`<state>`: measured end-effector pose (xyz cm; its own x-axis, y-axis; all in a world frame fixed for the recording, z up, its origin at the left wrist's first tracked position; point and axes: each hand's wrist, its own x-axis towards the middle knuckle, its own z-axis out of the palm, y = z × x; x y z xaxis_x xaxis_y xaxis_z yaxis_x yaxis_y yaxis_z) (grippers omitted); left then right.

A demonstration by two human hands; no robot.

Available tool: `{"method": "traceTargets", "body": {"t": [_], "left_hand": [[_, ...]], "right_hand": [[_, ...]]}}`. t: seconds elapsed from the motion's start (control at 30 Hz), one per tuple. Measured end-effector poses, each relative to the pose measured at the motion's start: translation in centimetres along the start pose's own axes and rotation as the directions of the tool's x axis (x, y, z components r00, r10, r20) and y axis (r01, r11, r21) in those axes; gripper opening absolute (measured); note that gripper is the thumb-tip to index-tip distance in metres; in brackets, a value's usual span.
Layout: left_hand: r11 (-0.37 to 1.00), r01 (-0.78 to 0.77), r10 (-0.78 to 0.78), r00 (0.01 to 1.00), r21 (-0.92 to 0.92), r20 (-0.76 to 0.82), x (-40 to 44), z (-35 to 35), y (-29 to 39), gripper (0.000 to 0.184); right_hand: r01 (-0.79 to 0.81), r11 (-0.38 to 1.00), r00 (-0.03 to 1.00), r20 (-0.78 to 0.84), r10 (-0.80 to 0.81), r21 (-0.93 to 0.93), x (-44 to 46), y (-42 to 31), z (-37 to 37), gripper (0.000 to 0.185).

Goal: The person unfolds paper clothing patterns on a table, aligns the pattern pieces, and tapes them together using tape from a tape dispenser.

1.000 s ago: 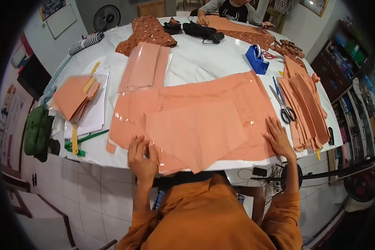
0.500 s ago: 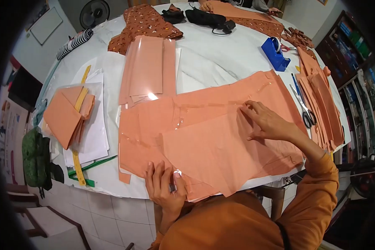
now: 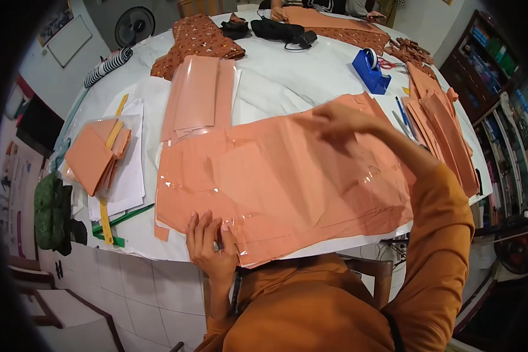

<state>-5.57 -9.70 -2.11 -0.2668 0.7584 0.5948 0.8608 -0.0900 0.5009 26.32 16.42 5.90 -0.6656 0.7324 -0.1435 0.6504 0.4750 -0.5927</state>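
Observation:
A loose peach fabric piece (image 3: 270,176) lies over a larger layered peach sheet (image 3: 185,170) with shiny tape-like patches, at the table's near side. My right hand (image 3: 343,122) is at the upper part of the loose piece, which rises in folds beneath it; its fingers are blurred, so their grip is unclear. My left hand (image 3: 211,245) rests at the sheet's lower left edge, fingers spread, holding nothing. Behind the sheet lies a plastic-covered peach stack (image 3: 196,94). Scissors (image 3: 406,126), partly hidden by my right arm, lie to the right beside a blue pen (image 3: 400,110).
Folded peach pieces (image 3: 443,135) lie at right, below a blue tape dispenser (image 3: 369,73). A bagged peach bundle (image 3: 91,155) and yellow tape measure (image 3: 105,220) are at left. Patterned brown fabric (image 3: 196,41) lies behind. A co-worker's hand (image 3: 278,14) is across the table.
My right hand has moved from the right edge onto the loose piece, then up and left. That piece has shifted upward and folded. My left hand stays near the lower left edge.

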Motion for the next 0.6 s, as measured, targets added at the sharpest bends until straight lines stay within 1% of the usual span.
{"method": "traceTargets", "body": {"t": [0.03,0.1,0.17,0.27,0.3,0.37,0.47,0.5,0.53,0.57,0.6], "left_hand": [[1.0,0.001,-0.001,1.0,0.001,-0.003,0.0,0.0,0.0,0.016],[1.0,0.007,-0.007,1.0,0.005,0.008,-0.2,0.1,0.1,0.016],[1.0,0.006,-0.007,1.0,0.013,0.019,0.0,-0.1,0.3,0.016],[1.0,0.007,-0.008,1.0,0.015,0.023,-0.1,0.1,0.1,0.016],[1.0,0.013,-0.013,1.0,0.01,0.016,0.0,0.3,0.1,0.016],[0.999,0.04,-0.04,0.999,0.001,0.011,-0.1,0.4,0.1,0.017],[0.998,0.055,-0.055,0.998,0.002,0.015,0.1,0.4,0.5,0.017],[0.998,0.061,-0.061,0.998,0.001,0.007,0.0,0.4,0.6,0.017],[0.998,0.056,-0.056,0.998,0.004,0.019,-0.1,0.3,0.6,0.017],[0.999,0.05,-0.05,0.998,0.007,0.031,-0.1,0.3,0.5,0.017],[0.999,0.045,-0.045,0.998,0.008,0.042,0.0,0.2,0.4,0.017]], "right_hand": [[0.09,0.995,0.991,-0.094,-0.093,-0.035,1.4,0.8,-1.3,0.029],[-0.043,0.993,0.981,-0.185,0.063,0.112,4.5,2.2,-4.1,0.03],[-0.122,0.952,0.895,-0.382,0.228,0.281,7.4,3.3,-5.6,0.033],[-0.202,0.876,0.788,-0.459,0.411,0.438,10.5,5.1,-7.1,0.041],[-0.236,0.89,0.756,-0.501,0.421,0.391,12.5,8.3,-7.2,0.042],[-0.329,0.815,0.7,-0.456,0.55,0.478,12.4,8.6,-7.1,0.051],[-0.342,0.863,0.688,-0.526,0.5,0.372,10.8,9.1,-6.4,0.061],[-0.405,0.908,0.685,-0.621,0.381,0.11,9.8,8.7,-6.0,0.062],[-0.457,0.876,0.693,-0.68,0.24,-0.156,8.2,7.8,-5.6,0.063],[-0.496,0.769,0.71,-0.698,0.091,-0.404,6.4,7.0,-5.2,0.063],[-0.438,0.778,0.775,-0.628,0.071,-0.451,4.3,5.7,-4.9,0.061]]}}
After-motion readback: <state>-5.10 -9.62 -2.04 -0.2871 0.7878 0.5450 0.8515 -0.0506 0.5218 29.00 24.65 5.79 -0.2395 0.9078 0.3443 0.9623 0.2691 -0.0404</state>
